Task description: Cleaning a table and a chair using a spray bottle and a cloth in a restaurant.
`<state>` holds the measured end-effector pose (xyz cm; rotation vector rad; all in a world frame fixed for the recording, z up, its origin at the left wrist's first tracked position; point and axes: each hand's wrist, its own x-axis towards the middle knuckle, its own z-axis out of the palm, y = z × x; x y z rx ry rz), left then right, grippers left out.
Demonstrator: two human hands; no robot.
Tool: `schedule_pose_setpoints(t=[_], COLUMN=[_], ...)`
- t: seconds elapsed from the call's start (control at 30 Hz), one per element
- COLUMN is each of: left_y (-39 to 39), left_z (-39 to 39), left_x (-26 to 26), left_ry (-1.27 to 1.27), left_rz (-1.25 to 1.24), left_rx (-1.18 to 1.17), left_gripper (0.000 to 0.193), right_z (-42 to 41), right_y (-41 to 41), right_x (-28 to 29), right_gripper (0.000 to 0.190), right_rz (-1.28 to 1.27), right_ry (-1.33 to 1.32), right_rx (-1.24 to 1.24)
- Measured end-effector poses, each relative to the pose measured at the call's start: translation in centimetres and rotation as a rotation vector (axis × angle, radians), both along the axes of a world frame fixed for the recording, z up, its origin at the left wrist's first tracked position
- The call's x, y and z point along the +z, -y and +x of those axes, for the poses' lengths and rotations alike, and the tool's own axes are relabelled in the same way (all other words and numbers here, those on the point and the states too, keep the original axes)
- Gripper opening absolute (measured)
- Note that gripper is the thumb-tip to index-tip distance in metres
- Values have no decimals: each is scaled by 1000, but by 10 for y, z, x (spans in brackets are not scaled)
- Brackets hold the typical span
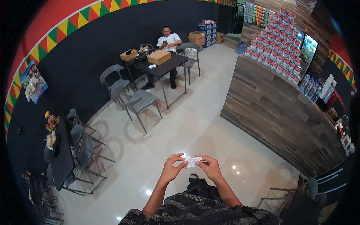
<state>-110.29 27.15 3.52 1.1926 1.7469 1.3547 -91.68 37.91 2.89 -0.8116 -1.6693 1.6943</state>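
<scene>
A small crumpled white piece (192, 162), thin like tissue or plastic film, is stretched between my two hands at chest height above the tiled floor. My left hand (171, 168) pinches its left end between thumb and index finger. At the other end, the thumb and index finger of my right hand (210, 167) grip it. The remaining fingers of both hands are loosely raised. Below, a dark shoe (194, 176) shows in front of my patterned dark shirt (197, 206).
Ahead, a person (168, 40) sits with a phone at a black table (180, 60) bearing a cardboard box (159, 57). Grey chairs (142, 101) stand nearer. A wood-clad counter (270, 112) with stacked red-and-white cans (278, 47) is on the right; another black table (64, 166) is left.
</scene>
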Motion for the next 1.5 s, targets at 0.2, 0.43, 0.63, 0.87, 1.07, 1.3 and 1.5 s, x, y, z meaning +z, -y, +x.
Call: schedule_pose_setpoints(t=[0.2, 0.43, 0.63, 0.87, 1.07, 1.3, 1.5], left_y=[-108, -215, -313, -431, -537, -687, -818], left_z=[-42, -124, -222, -311, -343, -349, -355], left_x=[1, -13, -10, 0, -17, -35, -26], left_ry=[70, 161, 160, 125, 201, 282, 284], left_rz=[-2, -35, -63, -85, -128, -156, -131], left_rx=[-11, -79, -177, -313, -361, -420, -428], left_gripper=[17, 17, 17, 20, 20, 22, 21], right_z=[-41, -118, -206, -285, -321, -329, -324], right_y=[-110, -208, -290, -381, -469, -610, -734], right_x=[9, -6, -13, 0, -13, -22, 5], right_gripper=[11, 11, 16, 13, 11, 15, 18], right_rz=[79, 62, -117, -68, -150, 124, 207], right_ry=[86, 12, 9, -11, -18, 175, 208], right_rx=[-22, -55, -110, -230, -337, -457, -460])
